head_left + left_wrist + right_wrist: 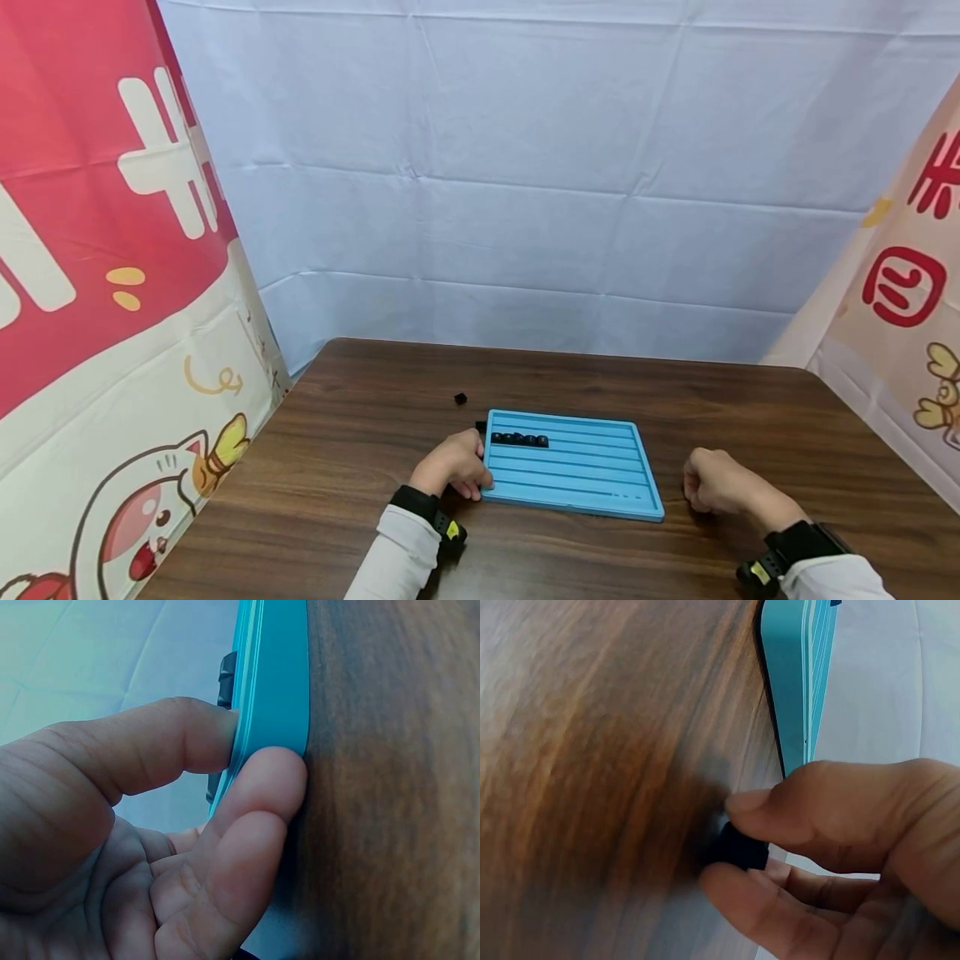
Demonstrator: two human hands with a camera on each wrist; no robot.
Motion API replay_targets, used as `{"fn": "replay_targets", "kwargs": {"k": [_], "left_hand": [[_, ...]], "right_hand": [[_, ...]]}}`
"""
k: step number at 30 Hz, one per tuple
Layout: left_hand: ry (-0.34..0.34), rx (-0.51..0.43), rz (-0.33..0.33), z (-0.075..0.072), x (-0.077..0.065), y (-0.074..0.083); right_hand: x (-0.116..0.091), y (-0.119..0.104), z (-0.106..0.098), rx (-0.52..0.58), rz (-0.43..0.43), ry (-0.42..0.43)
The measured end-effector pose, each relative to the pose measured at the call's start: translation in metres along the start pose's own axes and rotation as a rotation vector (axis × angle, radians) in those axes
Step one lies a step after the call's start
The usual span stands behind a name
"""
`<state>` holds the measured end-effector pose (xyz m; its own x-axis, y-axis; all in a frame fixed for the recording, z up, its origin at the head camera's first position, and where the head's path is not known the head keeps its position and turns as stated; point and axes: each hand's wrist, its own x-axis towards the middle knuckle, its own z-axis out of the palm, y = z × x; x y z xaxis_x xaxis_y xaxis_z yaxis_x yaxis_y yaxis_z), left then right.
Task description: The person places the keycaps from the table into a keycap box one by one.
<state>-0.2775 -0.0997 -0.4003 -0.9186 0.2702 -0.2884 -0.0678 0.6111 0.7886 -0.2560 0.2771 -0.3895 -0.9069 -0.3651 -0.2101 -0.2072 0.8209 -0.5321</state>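
A light blue tray (577,467) with raised ridges across it lies flat on the table. Several small black blocks (519,439) stand side by side in one of its upper grooves, at the left end. My left hand (456,467) holds the tray's near left corner. In the left wrist view the thumb (202,739) rests on the rim and the fingers (262,784) lie against the outer side wall. To the right of the tray, my right hand (716,482) pinches a small black block (739,847) between thumb and fingers, close over the table.
Another black block (461,399) lies on the wooden table (360,433) beyond the tray's far left corner. One more dark piece (481,426) sits against the tray's left edge, near the left hand. Cloth sheets (525,208) hang behind the table and at both sides.
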Motion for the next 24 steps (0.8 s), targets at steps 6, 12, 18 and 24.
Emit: {"fn": "replay_targets", "kwargs": {"k": [6,12,18,24], "left_hand": [[-0.004,-0.009,-0.008,-0.001,0.000,0.000],[-0.007,-0.006,-0.007,-0.002,-0.001,0.002],[-0.007,-0.003,-0.004,-0.002,-0.001,0.002],[-0.014,-0.006,-0.007,-0.002,-0.001,0.001]], "right_hand": [[0.003,-0.003,-0.002,-0.034,-0.031,0.029],[0.006,-0.011,-0.009,-0.042,-0.031,0.052],[0.006,-0.018,-0.016,-0.075,-0.048,0.070],[0.007,-0.019,-0.018,-0.105,-0.068,0.086]]}}
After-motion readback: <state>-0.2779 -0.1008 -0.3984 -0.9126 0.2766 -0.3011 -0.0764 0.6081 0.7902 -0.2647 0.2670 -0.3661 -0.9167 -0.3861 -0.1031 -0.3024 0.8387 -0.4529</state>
